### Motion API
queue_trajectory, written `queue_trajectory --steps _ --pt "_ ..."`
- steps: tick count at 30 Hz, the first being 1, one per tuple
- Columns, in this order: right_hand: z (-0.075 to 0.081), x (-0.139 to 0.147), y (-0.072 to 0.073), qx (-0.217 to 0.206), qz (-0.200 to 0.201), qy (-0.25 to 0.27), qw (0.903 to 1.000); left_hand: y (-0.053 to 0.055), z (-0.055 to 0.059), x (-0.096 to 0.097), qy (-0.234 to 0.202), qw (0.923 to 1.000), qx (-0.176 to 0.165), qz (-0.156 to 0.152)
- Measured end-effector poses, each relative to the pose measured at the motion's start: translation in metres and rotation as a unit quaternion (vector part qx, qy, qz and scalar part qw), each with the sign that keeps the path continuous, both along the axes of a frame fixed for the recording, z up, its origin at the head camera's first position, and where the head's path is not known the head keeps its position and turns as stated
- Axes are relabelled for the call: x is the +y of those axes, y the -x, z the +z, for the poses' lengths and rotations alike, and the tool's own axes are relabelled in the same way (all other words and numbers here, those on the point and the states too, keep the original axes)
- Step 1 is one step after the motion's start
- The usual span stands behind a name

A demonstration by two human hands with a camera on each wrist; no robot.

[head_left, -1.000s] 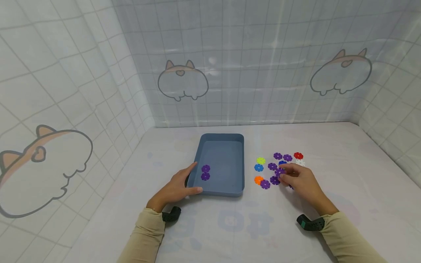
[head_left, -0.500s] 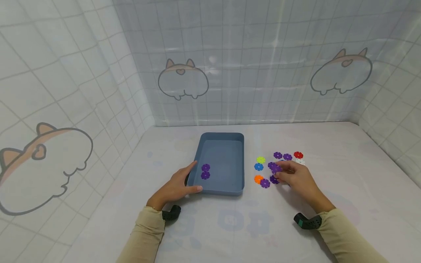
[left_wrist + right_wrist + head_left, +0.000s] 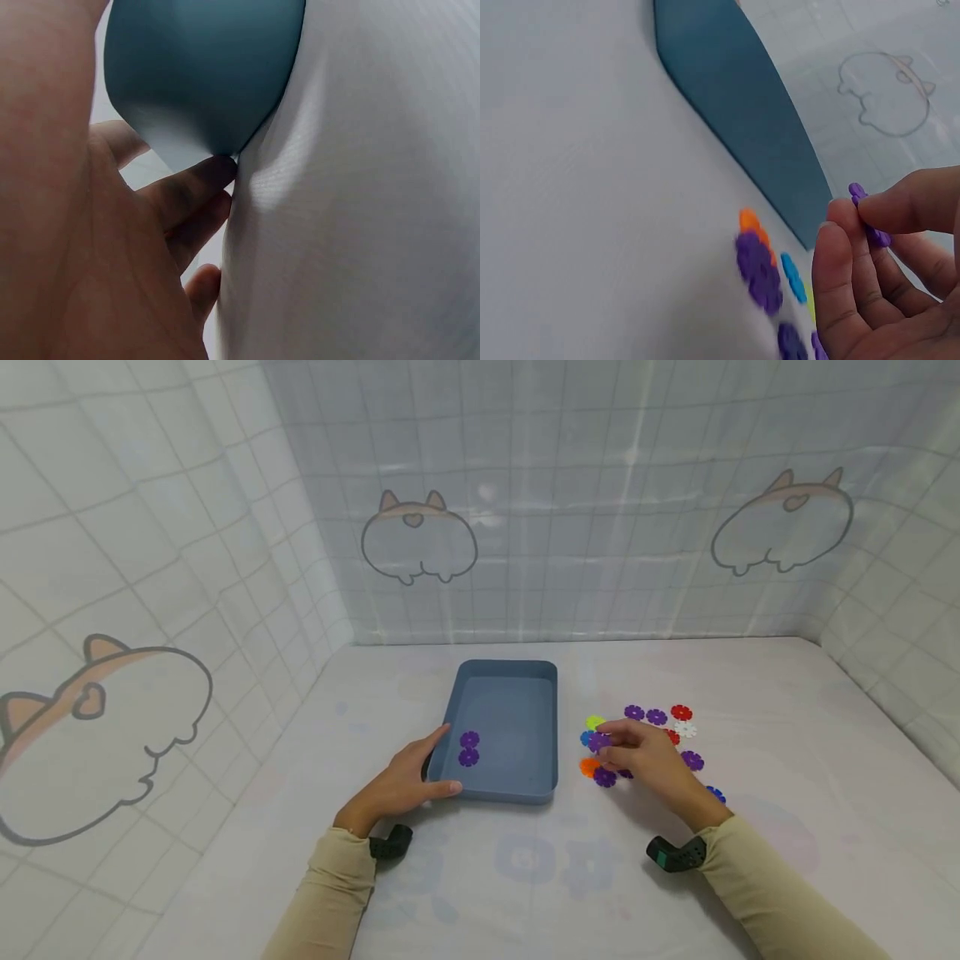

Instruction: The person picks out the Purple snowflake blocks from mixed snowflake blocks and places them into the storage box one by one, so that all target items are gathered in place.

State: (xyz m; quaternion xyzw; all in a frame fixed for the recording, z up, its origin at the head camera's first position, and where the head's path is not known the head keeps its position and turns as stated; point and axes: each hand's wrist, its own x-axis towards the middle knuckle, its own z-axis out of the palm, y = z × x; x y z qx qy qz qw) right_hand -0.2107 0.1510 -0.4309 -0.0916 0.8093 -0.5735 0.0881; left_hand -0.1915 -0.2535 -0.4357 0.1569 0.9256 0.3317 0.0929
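Purple shows in your right hand [image 3: 647,758]: thumb and fingers pinch one flower-shaped disc [image 3: 879,237], raised among the scattered discs [image 3: 656,717] on the counter [image 3: 795,727]. Your left hand [image 3: 397,785], fingers loosely spread, rests against the near-left corner of the tray [image 3: 513,718], where two purple discs [image 3: 469,740] lie. You seem mid-transfer; the next move likely calls for clearing the right rim, pinch kept firm.

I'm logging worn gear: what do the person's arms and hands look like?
The left sleeve and right sleeve are beige. Left hand and right hand are ungloved. The left wrist device and right wrist device are dark and angled, the latter with a green patch.
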Motion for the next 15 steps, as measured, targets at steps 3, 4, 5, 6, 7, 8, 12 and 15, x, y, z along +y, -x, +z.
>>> queue_trajectory --steps 3,4,5,6,7,8,12,15 --pt "0.002 -0.007 0.004 -0.001 0.012 0.007 0.9999 0.0 -0.001 0.0 0.002 1.0 -0.002 0.001" --pt "0.003 -0.01 0.005 0.0 0.015 0.012 0.9998 0.001 -0.001 0.0 0.002 1.0 -0.002 0.001" --pt "0.004 -0.012 0.007 -0.001 0.018 0.016 0.9997 0.001 -0.001 0.0 0.003 1.0 -0.001 0.001" --pt "0.004 -0.014 0.008 -0.001 0.02 0.02 0.9996 0.001 -0.001 0.001 0.003 1.0 0.0 0.0" --pt "0.005 -0.017 0.01 -0.003 0.023 0.026 0.9994 0.002 -0.001 0.001 0.002 1.0 0.001 0.0" --pt "0.006 -0.019 0.011 -0.006 0.023 0.031 0.9992 0.002 -0.001 0.001 0.001 1.0 0.002 0.0" --pt "0.009 -0.029 0.017 -0.025 0.025 0.051 0.9981 0.001 -0.001 0.001 -0.002 1.0 0.001 0.002" --pt "0.012 -0.036 0.022 -0.031 0.029 0.059 0.9974 0.0 0.0 0.001 -0.001 1.0 0.001 0.005"
